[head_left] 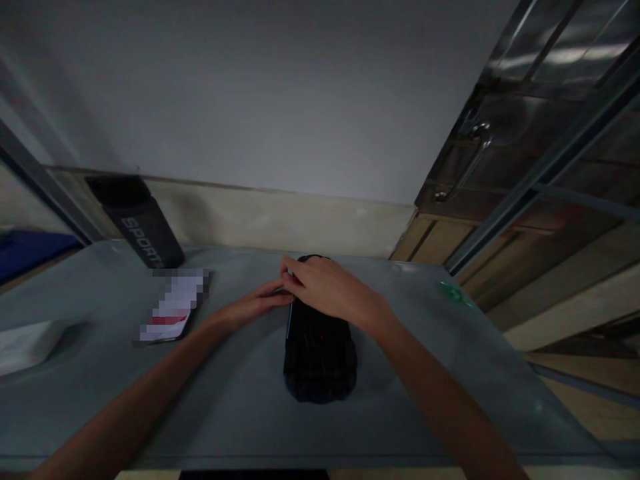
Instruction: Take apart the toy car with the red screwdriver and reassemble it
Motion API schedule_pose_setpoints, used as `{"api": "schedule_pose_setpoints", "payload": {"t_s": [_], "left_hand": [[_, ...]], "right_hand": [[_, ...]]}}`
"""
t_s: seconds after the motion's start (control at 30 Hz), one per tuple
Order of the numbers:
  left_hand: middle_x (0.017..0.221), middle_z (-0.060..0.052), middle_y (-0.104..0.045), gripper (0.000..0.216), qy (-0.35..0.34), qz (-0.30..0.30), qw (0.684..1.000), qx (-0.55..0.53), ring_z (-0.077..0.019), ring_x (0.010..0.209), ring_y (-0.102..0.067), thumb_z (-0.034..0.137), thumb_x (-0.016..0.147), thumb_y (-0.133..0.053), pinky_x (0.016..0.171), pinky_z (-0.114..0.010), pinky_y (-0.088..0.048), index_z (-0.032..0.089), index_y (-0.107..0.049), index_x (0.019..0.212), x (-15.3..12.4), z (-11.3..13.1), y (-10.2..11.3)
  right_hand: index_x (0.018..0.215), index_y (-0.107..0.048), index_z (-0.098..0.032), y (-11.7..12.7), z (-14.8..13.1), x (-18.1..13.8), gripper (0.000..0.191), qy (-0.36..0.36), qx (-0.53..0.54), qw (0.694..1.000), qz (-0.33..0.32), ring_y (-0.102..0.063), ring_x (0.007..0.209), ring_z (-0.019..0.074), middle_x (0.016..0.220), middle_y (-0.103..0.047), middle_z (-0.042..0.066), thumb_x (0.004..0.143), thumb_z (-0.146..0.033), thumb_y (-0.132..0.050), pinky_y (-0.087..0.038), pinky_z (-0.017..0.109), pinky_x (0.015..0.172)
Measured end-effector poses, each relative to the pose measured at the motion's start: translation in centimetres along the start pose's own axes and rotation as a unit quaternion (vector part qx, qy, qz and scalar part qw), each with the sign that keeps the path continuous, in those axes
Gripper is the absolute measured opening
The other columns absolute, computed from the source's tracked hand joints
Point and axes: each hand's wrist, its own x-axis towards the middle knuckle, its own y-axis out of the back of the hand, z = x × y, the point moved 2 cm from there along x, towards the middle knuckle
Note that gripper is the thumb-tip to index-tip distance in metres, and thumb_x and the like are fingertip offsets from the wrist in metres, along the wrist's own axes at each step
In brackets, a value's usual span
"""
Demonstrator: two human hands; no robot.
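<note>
A black toy car (320, 360), or something shaped very like one, lies lengthwise on the grey table (230, 400) in front of me. Its far half is mostly covered by my right hand (325, 283), whose fingers curl over the left side with thumb and index finger close together. From the left, my left hand (257, 303) reaches in with its fingers stretched out, their tips touching the car's left edge. The fingertips of both hands meet there, and any small part between them is hidden. A tiny red spot shows on the car's dark surface.
Left of my arm lies a phone (173, 307) with a blurred screen; behind it stands a dark bottle (143, 230) marked SPORT. A white packet (30, 347) is at the left edge, a green scrap (455, 293) at the right. A pale wall (260, 100) rises behind.
</note>
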Motion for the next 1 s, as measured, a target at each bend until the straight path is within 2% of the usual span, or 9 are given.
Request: {"api": "schedule_pose_setpoints", "payload": {"t_s": [0.2,0.4,0.57,0.77,0.9,1.0], "left_hand": [[0.141,-0.011,-0.08,0.043,-0.013,-0.001,1.0,0.001,-0.0354,0.146,-0.062,0.045,0.087,-0.086,0.129,-0.049,-0.038,0.021,-0.081,0.121,-0.07,0.08,0.0],[0.141,-0.009,-0.08,0.046,-0.003,0.001,1.0,0.012,-0.0347,0.151,-0.059,0.044,0.089,-0.083,0.131,-0.046,-0.037,0.021,-0.079,0.128,-0.05,0.07,-0.07],[0.148,-0.008,-0.078,0.051,0.01,0.006,1.0,0.021,-0.0366,0.154,-0.055,0.048,0.088,-0.083,0.133,-0.051,-0.034,0.024,-0.079,0.132,-0.17,0.22,0.04],[0.15,-0.008,-0.076,0.052,0.006,-0.003,1.0,0.01,-0.0373,0.155,-0.054,0.051,0.086,-0.086,0.135,-0.051,-0.032,0.024,-0.08,0.131,-0.1,-0.04,0.09],[0.149,-0.008,-0.077,0.053,0.011,0.009,1.0,0.014,-0.0372,0.157,-0.052,0.05,0.085,-0.086,0.136,-0.051,-0.031,0.025,-0.08,0.131,-0.28,0.12,0.04],[0.15,-0.009,-0.076,0.05,0.007,0.01,1.0,0.019,-0.0366,0.155,-0.054,0.051,0.087,-0.084,0.136,-0.052,-0.03,0.023,-0.08,0.129,-0.41,0.41,-0.12]], "right_hand": [[0.126,-0.071,-0.021,-0.29,0.08,0.01,0.021,0.036,0.031,0.999,-0.005,-0.069,0.089,0.0208,0.094,-0.078,0.005,0.107,-0.021,-0.06,-0.038,0.032,0.074],[0.118,-0.073,-0.022,-0.18,0.13,-0.13,0.021,0.0,-0.007,1.0,0.004,-0.069,0.086,0.0211,0.094,-0.078,0.006,0.114,-0.025,-0.052,-0.034,0.034,0.072],[0.125,-0.07,-0.021,-0.28,0.22,-0.17,0.021,0.031,0.03,0.999,-0.002,-0.069,0.089,0.0208,0.094,-0.078,0.004,0.107,-0.021,-0.06,-0.037,0.032,0.073],[0.125,-0.072,-0.02,-0.44,0.52,-0.01,0.022,0.008,-0.002,1.0,0.007,-0.072,0.091,0.0217,0.1,-0.08,0.008,0.114,-0.025,-0.054,-0.039,0.033,0.077],[0.126,-0.071,-0.021,-0.41,0.55,-0.02,0.021,0.028,0.012,1.0,-0.004,-0.072,0.092,0.0211,0.098,-0.08,0.006,0.108,-0.021,-0.061,-0.039,0.031,0.074],[0.125,-0.071,-0.02,-0.57,0.46,0.0,0.02,0.027,0.006,1.0,0.009,-0.072,0.091,0.0217,0.1,-0.081,0.007,0.109,-0.026,-0.061,-0.039,0.032,0.073]]}}
